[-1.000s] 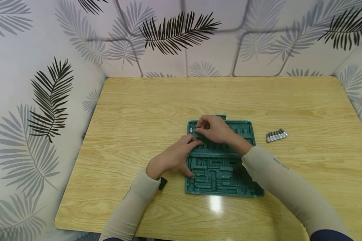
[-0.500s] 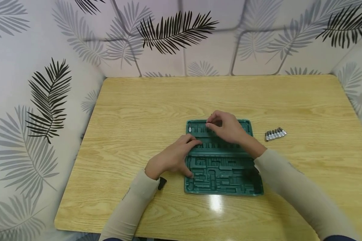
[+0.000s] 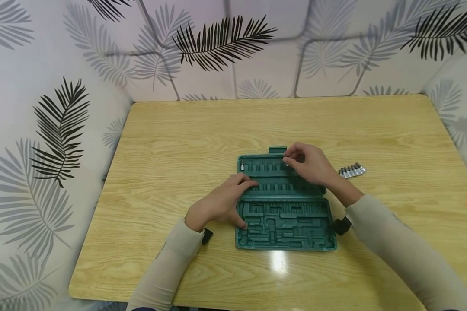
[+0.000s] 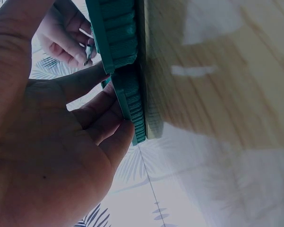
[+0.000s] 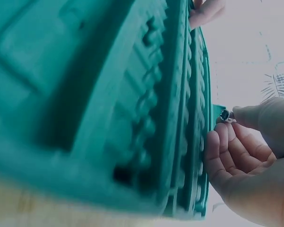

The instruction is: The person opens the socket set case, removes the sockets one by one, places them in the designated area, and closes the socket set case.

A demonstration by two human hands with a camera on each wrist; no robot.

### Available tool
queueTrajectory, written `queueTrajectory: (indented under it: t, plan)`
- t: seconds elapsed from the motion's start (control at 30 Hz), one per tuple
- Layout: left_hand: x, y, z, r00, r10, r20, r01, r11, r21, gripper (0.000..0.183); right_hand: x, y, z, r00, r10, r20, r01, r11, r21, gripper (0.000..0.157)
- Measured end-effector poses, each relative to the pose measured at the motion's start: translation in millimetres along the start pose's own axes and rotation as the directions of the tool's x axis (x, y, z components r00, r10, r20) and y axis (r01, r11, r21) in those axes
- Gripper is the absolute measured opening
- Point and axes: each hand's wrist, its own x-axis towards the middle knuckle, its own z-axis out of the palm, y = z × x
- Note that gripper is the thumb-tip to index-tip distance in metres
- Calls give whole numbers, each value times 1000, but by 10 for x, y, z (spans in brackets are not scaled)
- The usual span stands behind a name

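Observation:
A green moulded tool case (image 3: 284,222) lies unfolded on the table. My left hand (image 3: 222,201) rests on its left edge, thumb on the near half and fingers on the far half. Over the far half, toward the right, my right hand (image 3: 311,164) pinches a small silver bit socket (image 5: 225,115) between thumb and fingertips. The right wrist view shows the socket's open round end beside the case rim. One bit socket (image 3: 242,165) stands in the far left slot. Other slots along that row are partly hidden by my right hand.
A row of several silver bit sockets (image 3: 352,170) with dark tips lies on the wooden table (image 3: 187,138), right of the case. A green latch flap (image 3: 277,150) juts from the far rim. Patterned walls stand behind and at the sides.
My right hand has moved right along the far row of slots, uncovering the slots at the left. My left hand has stayed on the case's left edge.

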Motion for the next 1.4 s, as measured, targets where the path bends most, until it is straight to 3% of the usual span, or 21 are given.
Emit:
queueTrajectory:
  t: [0.13,0.2,0.37,0.6,0.8,1.0,1.1,1.33,1.4]
  plan:
    - [-103,347,-228,997,-63,49,64,998,-24,112,-84,72,-96,1000,19,-22,-20,1000,-20,23]
    - [-116,408,-267,996,-69,57,69,998,-7,111,-122,112,-143,999,28,-32,-29,999,-24,24]
    - [-80,319,-211,998,-51,49,51,999,-15,112,-207,208,-257,998,40,-57,-42,998,-36,25]
    - [-8,44,-15,1000,-8,13,7,1000,11,117,-316,315,-405,995,61,-78,-65,997,-42,26]
    - [-30,83,-49,1000,-14,11,14,1000,-3,118,-410,396,-513,993,63,-100,-71,995,-73,27]
    - [-4,-31,30,1000,-6,-1,6,1000,2,121,-496,490,-603,989,76,-123,-88,991,-99,28]
    - [-22,37,-6,1000,-16,6,16,1000,13,118,-539,546,-648,987,74,-139,-90,989,-115,28]
    - [-109,384,-232,998,-52,40,52,999,-5,113,-614,681,-765,980,95,-172,-121,982,-144,28]
    - [-109,382,-225,998,-46,30,46,999,-5,113,-633,718,-800,978,105,-179,-132,980,-148,28]
